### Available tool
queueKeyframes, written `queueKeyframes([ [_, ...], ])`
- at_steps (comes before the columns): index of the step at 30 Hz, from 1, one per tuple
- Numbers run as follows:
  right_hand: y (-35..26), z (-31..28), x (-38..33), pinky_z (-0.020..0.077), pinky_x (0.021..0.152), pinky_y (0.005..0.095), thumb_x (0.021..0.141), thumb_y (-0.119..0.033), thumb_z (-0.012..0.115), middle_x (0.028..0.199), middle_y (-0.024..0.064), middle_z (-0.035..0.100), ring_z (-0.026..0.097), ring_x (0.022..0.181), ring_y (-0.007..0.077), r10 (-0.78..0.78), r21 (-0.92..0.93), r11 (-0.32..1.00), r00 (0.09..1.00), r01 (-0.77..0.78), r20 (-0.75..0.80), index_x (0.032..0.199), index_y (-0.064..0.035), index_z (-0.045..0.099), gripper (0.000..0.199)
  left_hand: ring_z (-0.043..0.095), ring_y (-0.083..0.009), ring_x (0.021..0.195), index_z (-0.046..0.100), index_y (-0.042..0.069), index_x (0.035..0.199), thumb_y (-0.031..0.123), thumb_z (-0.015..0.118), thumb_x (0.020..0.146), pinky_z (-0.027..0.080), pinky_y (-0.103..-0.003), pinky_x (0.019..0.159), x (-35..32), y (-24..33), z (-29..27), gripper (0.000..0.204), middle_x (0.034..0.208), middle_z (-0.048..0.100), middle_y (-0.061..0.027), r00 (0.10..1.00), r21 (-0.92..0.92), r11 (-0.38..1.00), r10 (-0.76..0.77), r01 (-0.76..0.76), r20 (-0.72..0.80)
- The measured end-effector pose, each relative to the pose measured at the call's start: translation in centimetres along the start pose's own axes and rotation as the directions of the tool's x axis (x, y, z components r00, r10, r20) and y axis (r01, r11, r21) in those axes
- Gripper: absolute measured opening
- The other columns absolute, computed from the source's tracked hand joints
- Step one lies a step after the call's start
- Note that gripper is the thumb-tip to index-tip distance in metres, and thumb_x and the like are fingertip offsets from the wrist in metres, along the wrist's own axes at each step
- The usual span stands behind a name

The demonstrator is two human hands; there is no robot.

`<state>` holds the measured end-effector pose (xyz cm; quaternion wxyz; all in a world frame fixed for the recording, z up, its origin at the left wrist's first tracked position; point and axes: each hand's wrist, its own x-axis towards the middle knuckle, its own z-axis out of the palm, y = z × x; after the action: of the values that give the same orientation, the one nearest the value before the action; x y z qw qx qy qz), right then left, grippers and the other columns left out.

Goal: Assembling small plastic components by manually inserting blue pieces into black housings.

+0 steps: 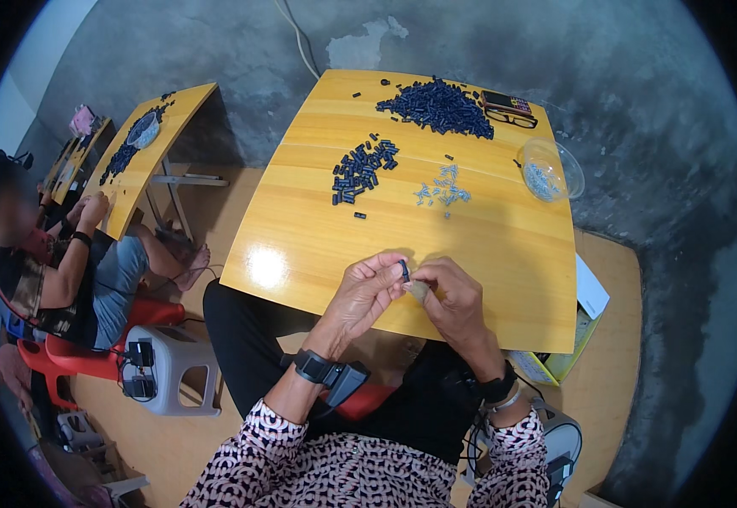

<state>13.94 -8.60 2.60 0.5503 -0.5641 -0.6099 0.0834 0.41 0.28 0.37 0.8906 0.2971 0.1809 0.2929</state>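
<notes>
My left hand (364,296) pinches a small dark blue tube piece (404,270) between thumb and fingertips over the near edge of the yellow wooden table (301,229). My right hand (451,296) meets it from the right, fingers closed on a tiny part that I cannot make out. Further out on the table lie a small cluster of dark tube pieces (362,169), a scatter of little pale metal parts (442,192) and a big heap of dark pieces (436,106) at the far edge.
A clear plastic bowl (551,169) with small parts sits at the table's right edge; glasses (511,118) and a calculator (506,102) lie at the far right. Another person (63,262) sits at a second yellow table (144,161) on the left. A grey stool (169,364) stands beside my leg.
</notes>
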Motion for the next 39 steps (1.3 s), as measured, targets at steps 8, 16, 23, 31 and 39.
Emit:
queueKeyframes([
  [8, -0.2, -0.9, 1.0, 0.0481, 0.065, 0.0371, 0.074, -0.001, 0.067, 0.086, 0.0149, 0.057, 0.059, 0.079, 0.0317, -0.049, -0.029, 0.998, 0.993, 0.052, 0.107, 0.098, 0.0003, 0.057, 0.026, 0.056, -0.0079, 0.071, 0.062, 0.001, 0.101, 0.006, 0.060, 0.089, 0.048, -0.020, 0.066, -0.1, 0.1, -0.2, 0.014, 0.085, 0.062, -0.0029, 1.000, 0.004, 1.000, -0.015, 0.015, 0.021],
  [16, -0.2, -1.6, 1.4, 0.0483, 0.065, 0.0358, 0.071, 0.008, 0.060, 0.088, 0.0146, 0.057, 0.059, 0.079, 0.0307, -0.061, 0.005, 0.998, 0.983, 0.061, 0.173, 0.103, -0.0013, 0.056, 0.033, 0.056, -0.0078, 0.072, 0.062, 0.002, 0.099, 0.007, 0.059, 0.089, 0.047, -0.019, 0.066, 0.0, 0.5, 0.2, 0.011, 0.088, 0.063, -0.0047, 0.999, 0.033, 0.998, -0.052, 0.052, 0.010],
  [23, 0.3, -1.2, 1.2, 0.0476, 0.062, 0.0334, 0.070, 0.010, 0.058, 0.088, 0.0135, 0.056, 0.059, 0.076, 0.0280, -0.064, 0.058, 0.997, 0.986, 0.055, 0.157, 0.106, -0.0033, 0.056, 0.038, 0.057, -0.0082, 0.073, 0.061, 0.003, 0.100, 0.007, 0.060, 0.088, 0.048, -0.020, 0.068, 0.1, 0.2, -0.6, 0.013, 0.091, 0.064, -0.0067, 0.997, -0.028, 0.999, -0.042, 0.044, 0.072],
  [31, -0.7, -1.7, 2.6, 0.0452, 0.078, 0.0359, 0.074, 0.000, 0.064, 0.097, 0.0141, 0.053, 0.053, 0.093, 0.0300, -0.036, 0.079, 0.997, 0.947, 0.011, 0.319, 0.115, -0.0032, 0.055, 0.041, 0.060, -0.0086, 0.079, 0.059, 0.003, 0.107, 0.005, 0.060, 0.088, 0.052, -0.023, 0.076, 0.0, 0.1, -0.8, 0.019, 0.090, 0.063, -0.0034, 0.991, -0.075, 0.997, -0.016, 0.026, 0.130],
  [39, -0.2, -1.5, 2.7, 0.0461, 0.080, 0.0363, 0.077, -0.012, 0.067, 0.100, 0.0141, 0.053, 0.053, 0.094, 0.0305, -0.103, 0.012, 0.994, 0.923, 0.106, 0.371, 0.116, -0.0032, 0.054, 0.042, 0.059, -0.0062, 0.077, 0.053, 0.001, 0.115, 0.007, 0.059, 0.089, 0.049, -0.018, 0.069, -0.3, 0.6, 0.1, 0.027, 0.088, 0.062, -0.0022, 0.990, -0.058, 0.995, -0.070, 0.078, 0.121],
])
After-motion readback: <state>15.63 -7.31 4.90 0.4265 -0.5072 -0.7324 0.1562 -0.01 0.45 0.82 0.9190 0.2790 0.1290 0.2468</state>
